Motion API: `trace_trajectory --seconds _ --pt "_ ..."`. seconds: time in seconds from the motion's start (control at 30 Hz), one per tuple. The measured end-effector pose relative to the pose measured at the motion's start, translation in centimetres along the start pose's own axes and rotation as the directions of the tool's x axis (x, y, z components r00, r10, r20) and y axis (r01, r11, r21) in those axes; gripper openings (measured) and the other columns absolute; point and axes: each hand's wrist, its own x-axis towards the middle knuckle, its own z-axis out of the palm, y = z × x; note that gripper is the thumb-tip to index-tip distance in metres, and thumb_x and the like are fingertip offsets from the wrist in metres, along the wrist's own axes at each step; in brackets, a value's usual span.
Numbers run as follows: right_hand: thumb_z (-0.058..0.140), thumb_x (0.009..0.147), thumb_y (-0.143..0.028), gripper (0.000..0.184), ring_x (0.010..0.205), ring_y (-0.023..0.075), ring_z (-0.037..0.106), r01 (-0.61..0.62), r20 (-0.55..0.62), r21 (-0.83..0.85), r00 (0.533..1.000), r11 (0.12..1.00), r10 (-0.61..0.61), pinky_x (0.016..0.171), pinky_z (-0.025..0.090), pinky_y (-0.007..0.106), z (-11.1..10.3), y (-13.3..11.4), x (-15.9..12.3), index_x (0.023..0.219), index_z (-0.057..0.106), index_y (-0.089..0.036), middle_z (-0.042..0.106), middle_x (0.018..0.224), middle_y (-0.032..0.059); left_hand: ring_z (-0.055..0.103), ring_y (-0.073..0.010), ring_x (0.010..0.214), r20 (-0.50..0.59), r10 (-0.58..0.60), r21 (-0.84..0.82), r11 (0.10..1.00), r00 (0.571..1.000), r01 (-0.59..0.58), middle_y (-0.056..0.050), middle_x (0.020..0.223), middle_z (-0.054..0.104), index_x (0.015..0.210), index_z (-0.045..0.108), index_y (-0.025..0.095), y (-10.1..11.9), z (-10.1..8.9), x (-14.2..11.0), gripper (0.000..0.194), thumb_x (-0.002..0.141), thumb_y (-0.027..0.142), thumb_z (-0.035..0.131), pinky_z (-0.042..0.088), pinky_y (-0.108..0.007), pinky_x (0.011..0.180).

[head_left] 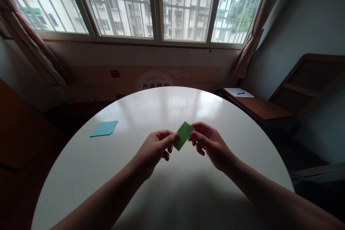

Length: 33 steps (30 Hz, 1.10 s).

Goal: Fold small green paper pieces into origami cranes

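A small green piece of paper is held up above the white round table, tilted so that one corner points away from me. My left hand pinches its left corner between thumb and fingers. On the opposite side, my right hand grips the right corner the same way, with its lower fingers curled loosely. Whether the paper is folded or a single layer, I cannot tell. Farther left on the table lies a small stack of light blue paper squares, apart from both hands.
To the right of the table stands a wooden chair with a white sheet and a dark pen on its seat. Behind the table, a printed cardboard panel leans below the barred windows. Curtains hang at both sides.
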Motion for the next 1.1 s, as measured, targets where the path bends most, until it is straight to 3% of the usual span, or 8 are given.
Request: trace_trajectory --seconds 0.13,0.27,0.4,0.57,0.7,0.9,0.97,1.1 --pt "0.065 0.087 -0.043 0.043 0.07 0.0151 0.051 0.016 -0.015 0.142 1.0 0.99 -0.014 0.044 0.034 0.02 -0.3 -0.1 0.0 0.126 0.061 -0.026 0.061 0.092 0.0047 0.033 -0.0062 0.051 0.18 -0.104 -0.257 0.955 0.978 0.149 0.005 0.058 0.043 0.073 0.059 0.015 -0.4 -0.1 0.0 0.036 0.075 0.046 0.077 0.024 -0.018 0.046" --pt "0.077 0.078 -0.035 0.05 0.063 0.0105 0.046 -0.01 0.103 0.12 0.995 0.993 -0.003 0.046 0.031 0.021 -0.3 0.1 -0.1 0.126 0.064 -0.029 0.06 0.097 0.004 0.03 -0.0062 0.049 0.392 -0.161 -0.2 0.946 0.906 0.254 0.004 0.057 0.042 0.069 0.055 0.015 -0.9 0.1 -0.2 0.039 0.078 0.048 0.074 0.022 -0.02 0.045" --pt "0.079 0.078 -0.031 0.033 0.065 0.0093 0.045 0.009 0.192 0.147 0.981 0.989 -0.038 0.051 0.031 0.021 -0.3 0.2 -0.3 0.111 0.071 -0.028 0.06 0.102 0.0038 0.032 -0.0072 0.048 0.476 -0.175 -0.135 0.954 0.862 0.268 0.004 0.054 0.041 0.062 0.05 0.016 -1.2 0.4 -0.3 0.041 0.079 0.048 0.072 0.024 -0.021 0.045" --pt "0.083 0.073 -0.028 0.02 0.078 0.0135 0.051 0.014 0.212 0.16 0.976 0.987 -0.048 0.057 0.037 0.022 -0.2 -0.1 -0.4 0.089 0.072 -0.023 0.06 0.1 0.0039 0.034 -0.007 0.047 0.491 -0.181 -0.141 0.949 0.852 0.282 0.004 0.054 0.041 0.064 0.052 0.016 -1.2 0.3 -0.2 0.037 0.08 0.044 0.071 0.027 -0.02 0.044" --pt "0.082 0.075 -0.031 0.023 0.063 0.0099 0.049 -0.056 0.204 0.214 0.979 0.975 0.011 0.055 0.034 0.023 0.0 -0.4 -0.5 0.074 0.063 -0.019 0.06 0.09 0.0015 0.045 -0.0093 0.058 0.445 -0.197 -0.073 0.965 0.874 0.254 -0.001 0.071 0.054 0.075 0.064 0.014 -0.8 0.2 -0.4 0.029 0.084 0.042 0.067 0.038 -0.018 0.046" --pt "0.079 0.079 -0.031 0.024 0.055 0.0074 0.038 -0.2 0.041 0.182 0.98 0.963 0.196 0.049 0.024 0.02 0.0 -1.0 -0.8 0.077 0.06 -0.018 0.052 0.066 -0.0041 0.053 -0.0121 0.068 0.176 -0.012 -0.012 1.0 0.984 0.015 -0.006 0.086 0.062 0.089 0.071 0.014 0.7 0.0 -0.8 0.034 0.086 0.047 0.065 0.039 -0.016 0.044" --pt "0.08 0.078 -0.032 0.025 0.054 0.0067 0.037 -0.218 0.041 0.149 0.976 0.965 0.214 0.048 0.023 0.019 0.0 -1.2 -0.9 0.076 0.06 -0.017 0.052 0.065 -0.0043 0.054 -0.0123 0.067 0.124 0.057 0.029 0.998 0.991 -0.061 -0.005 0.083 0.063 0.088 0.072 0.014 0.9 0.0 -0.9 0.032 0.084 0.045 0.069 0.04 -0.016 0.042" --pt "0.08 0.078 -0.032 0.025 0.052 0.0054 0.038 -0.205 0.069 0.076 0.977 0.976 0.2 0.046 0.022 0.018 0.4 -1.4 -1.2 0.075 0.061 -0.017 0.053 0.062 -0.0045 0.053 -0.0113 0.058 0.142 0.118 0.15 0.979 0.983 -0.139 -0.001 0.068 0.061 0.088 0.073 0.015 0.8 0.3 -1.2 0.024 0.082 0.038 0.072 0.041 -0.016 0.041"
